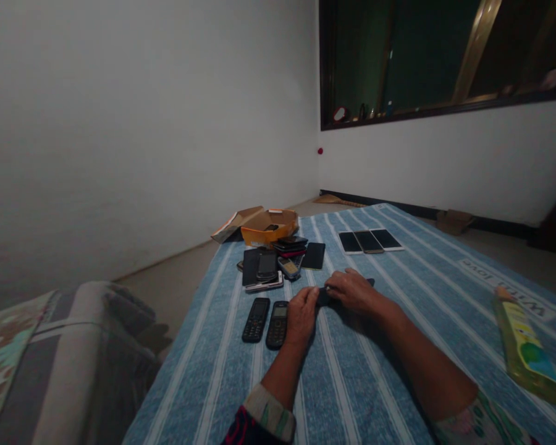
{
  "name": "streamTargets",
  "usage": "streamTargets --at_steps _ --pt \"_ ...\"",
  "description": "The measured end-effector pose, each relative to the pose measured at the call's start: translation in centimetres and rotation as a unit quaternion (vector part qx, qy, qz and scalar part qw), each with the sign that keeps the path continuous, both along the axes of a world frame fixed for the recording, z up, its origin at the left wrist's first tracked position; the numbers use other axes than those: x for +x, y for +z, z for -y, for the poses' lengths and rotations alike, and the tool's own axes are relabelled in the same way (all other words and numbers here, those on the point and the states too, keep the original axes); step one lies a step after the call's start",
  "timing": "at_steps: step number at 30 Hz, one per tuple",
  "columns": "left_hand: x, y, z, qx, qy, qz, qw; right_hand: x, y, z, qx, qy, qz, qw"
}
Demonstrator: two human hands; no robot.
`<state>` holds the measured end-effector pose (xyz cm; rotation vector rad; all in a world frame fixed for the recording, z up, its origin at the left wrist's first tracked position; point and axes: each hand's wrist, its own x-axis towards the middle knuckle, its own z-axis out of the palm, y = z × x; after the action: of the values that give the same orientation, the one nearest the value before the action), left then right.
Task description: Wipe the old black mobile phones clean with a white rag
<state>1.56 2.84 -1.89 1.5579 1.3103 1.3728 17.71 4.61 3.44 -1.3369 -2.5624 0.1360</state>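
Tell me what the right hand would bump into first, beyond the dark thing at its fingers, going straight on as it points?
Probably the flat black device at the right edge of the jumbled phones: the right hand points forward and left, roughly toward it. Depth is unclear from this one view.

A blue striped cloth (361,395) fills lower centre. Piled phones (267,264) and an orange box (259,237) lie mid-frame, two keypad phones (256,320) below, a bottle (526,349) lower right.

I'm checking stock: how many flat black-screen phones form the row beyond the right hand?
3: white-edged left phone, darker-edged middle phone, white-edged right phone; none seems hidden.
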Motion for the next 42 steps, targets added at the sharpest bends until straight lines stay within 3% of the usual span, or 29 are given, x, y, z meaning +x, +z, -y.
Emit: streamTargets --at_steps 5,16,29,42 --pt "0.1 -0.3 -0.1 -0.002 0.004 -0.001 1.000 0.3 0.3 0.2 -0.002 -0.002 0.000 1.000" --pt "0.0 0.0 0.1 0.006 -0.010 -0.002 1.000 -1.7 -1.1 0.2 0.017 0.000 0.000 1.000" --pt "0.0 -0.4 -0.1 0.011 -0.001 0.001 1.000 0.7 0.1 0.1 0.008 -0.004 -0.001 1.000" --pt "0.0 0.2 0.0 0.003 -0.016 -0.003 1.000 -1.7 -1.3 0.0 0.023 0.013 -0.017 1.000"
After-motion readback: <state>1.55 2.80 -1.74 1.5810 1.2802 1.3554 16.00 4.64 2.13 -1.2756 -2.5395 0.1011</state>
